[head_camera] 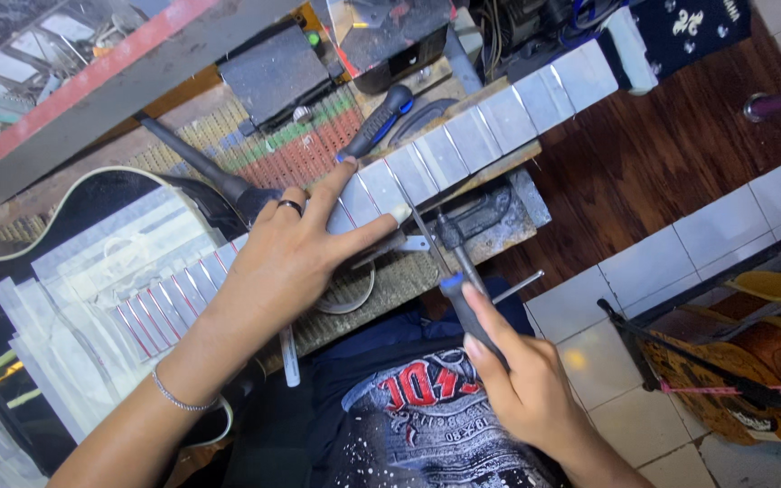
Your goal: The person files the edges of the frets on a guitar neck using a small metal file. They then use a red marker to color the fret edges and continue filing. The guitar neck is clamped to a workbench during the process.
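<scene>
Lower left of the frame: a stack of clear plastic sheets (92,307) is seen lying on the bench, a dark guitar body (92,194) behind them.

Centre: a long strip of silvery taped segments (463,136) is laid diagonally across the bench, from the sheets up toward the upper right. The left hand (291,258) is pressed flat on the strip, fingers spread, index finger and thumb splayed either side of one segment; a ring is worn, and a bracelet at the wrist. A blue-handled tool (377,122) lies above the strip, untouched.

Right of centre: the right hand (522,384) is closed around a dark-handled blade tool (458,285), its thin tip set at the strip's near edge just beside the left thumb.

Judgement: the step in hand appears to be cutting or scoring at a seam of the strip while it is held down. The next move would call for firm downward pressure from the left hand and a steady stroke kept clear of the thumb.

Far right: tiled floor (680,262) is noted.
</scene>
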